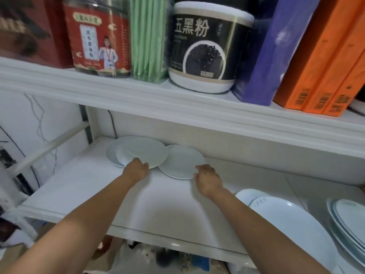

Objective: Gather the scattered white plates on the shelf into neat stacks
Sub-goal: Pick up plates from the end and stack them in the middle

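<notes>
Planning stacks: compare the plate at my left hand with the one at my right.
The left plate looks larger than the right plate. The left plate lies atop two offset plates; the right plate lies directly on the shelf. The left hand grips the left plate's rim; the right hand touches the right plate's. Both are white and round.

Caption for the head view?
Left hand on overlapping round white plates, right hand on the single white plate beside them.

1. Near back edge of the shelf [79, 184], toward left: overlapping plates [146, 151].
2. Just right of them, touching: single plate [181, 161].
3. At front rims: left hand [135, 170] on the overlapping plates, right hand [207, 180] on the single plate.
4. Toward front right corner: plate stack [292, 230].
</notes>
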